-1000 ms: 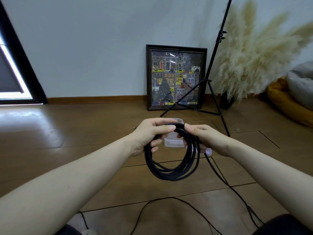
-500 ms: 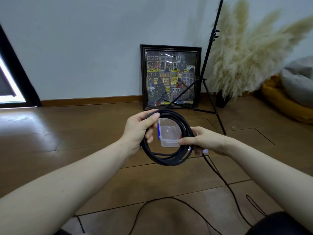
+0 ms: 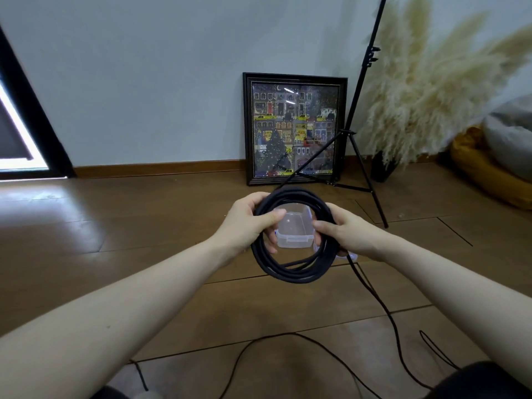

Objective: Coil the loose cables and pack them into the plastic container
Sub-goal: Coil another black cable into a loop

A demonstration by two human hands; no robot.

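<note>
Wooden floor (image 3: 144,254), cable coil (image 3: 290,273) held above plastic container (image 3: 296,231).
Left hand (image 3: 247,223) and right hand (image 3: 348,234) curl fingers around opposite sides, arms outstretched.

Cable coil (image 3: 290,272): held between my left hand (image 3: 247,223) and right hand (image 3: 349,236), above the floor (image 3: 144,240). Container (image 3: 295,228): on floor behind coil. Framed picture (image 3: 293,128): against far wall, tripod (image 3: 354,139) before it, dried grass (image 3: 431,90) to its right.
</note>
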